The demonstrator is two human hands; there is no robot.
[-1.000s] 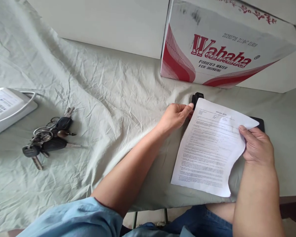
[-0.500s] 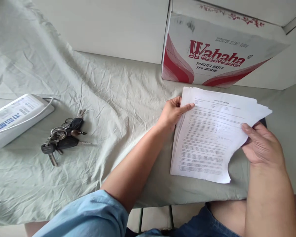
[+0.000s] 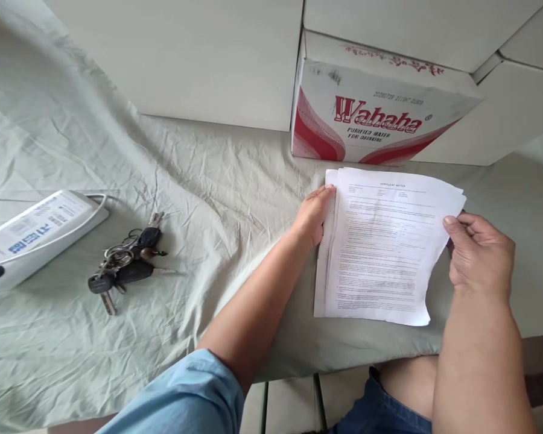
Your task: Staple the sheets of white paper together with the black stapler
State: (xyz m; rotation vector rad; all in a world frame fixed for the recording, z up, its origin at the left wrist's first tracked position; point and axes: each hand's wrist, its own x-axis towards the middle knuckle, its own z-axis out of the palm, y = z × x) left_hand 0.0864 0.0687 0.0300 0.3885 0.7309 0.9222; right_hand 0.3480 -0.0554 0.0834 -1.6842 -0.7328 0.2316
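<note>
A stack of printed papers [image 3: 382,253] lies in front of me, its top page headed "Overleaf Notes". Its upper sheets sit slightly right of the lower ones, so a strip of the lower sheets shows along the left side. My left hand [image 3: 314,216] is closed on the stack's upper left edge, thumb on top and fingers partly hidden. On the other side, my right hand [image 3: 479,253] pinches the upper right edge between thumb and fingers. The right edge curves up a little there.
A Wahaha water carton [image 3: 384,114] stands just behind the papers, against white cabinet panels [image 3: 221,66]. To the left, a bunch of keys [image 3: 131,259] and a white device with a cable [image 3: 40,235] rest on the wrinkled green cloth [image 3: 217,199].
The upper sheets have shifted right over the lower ones and lie flatter. My left thumb has moved off the printed page to the stack's left edge. The view has shifted slightly.
</note>
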